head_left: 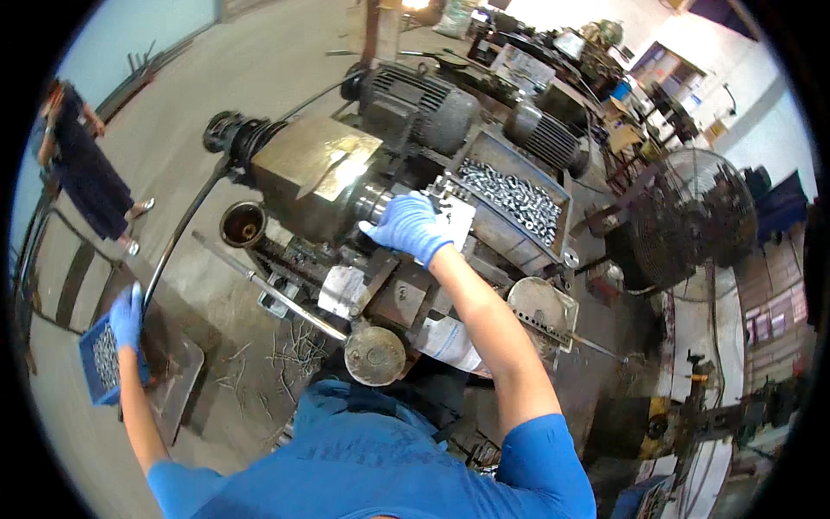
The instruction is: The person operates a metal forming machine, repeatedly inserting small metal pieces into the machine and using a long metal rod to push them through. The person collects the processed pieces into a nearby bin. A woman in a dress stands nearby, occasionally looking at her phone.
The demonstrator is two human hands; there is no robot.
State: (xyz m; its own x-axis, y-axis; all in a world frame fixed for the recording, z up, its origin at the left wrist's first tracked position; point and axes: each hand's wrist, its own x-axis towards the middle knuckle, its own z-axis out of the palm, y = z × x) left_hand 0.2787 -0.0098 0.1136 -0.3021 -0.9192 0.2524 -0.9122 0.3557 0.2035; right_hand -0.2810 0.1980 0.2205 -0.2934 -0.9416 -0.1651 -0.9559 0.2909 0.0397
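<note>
My left hand [126, 318], in a light blue glove, is above the right side of a blue crate [86, 365] of small metal parts [105, 356]. Its fingers look stretched out, with nothing visible in them. My right hand [410, 227], gloved alike, is at the lathe's shiny round spindle end [372, 202]. The thumb points left and the other fingers curl over the tooling, closed round something hidden beneath them. Left of that hand is the lathe's metal headstock [303, 164], with a light patch on its top.
A grey metal tray [510, 240] heaped with small shiny metal pieces [512, 197] stands beyond my right hand. Electric motors [419, 104] sit behind the lathe. At right is a large caged fan [683, 221]. A long rod [277, 290] crosses before me. Another person [82, 164] stands at far left.
</note>
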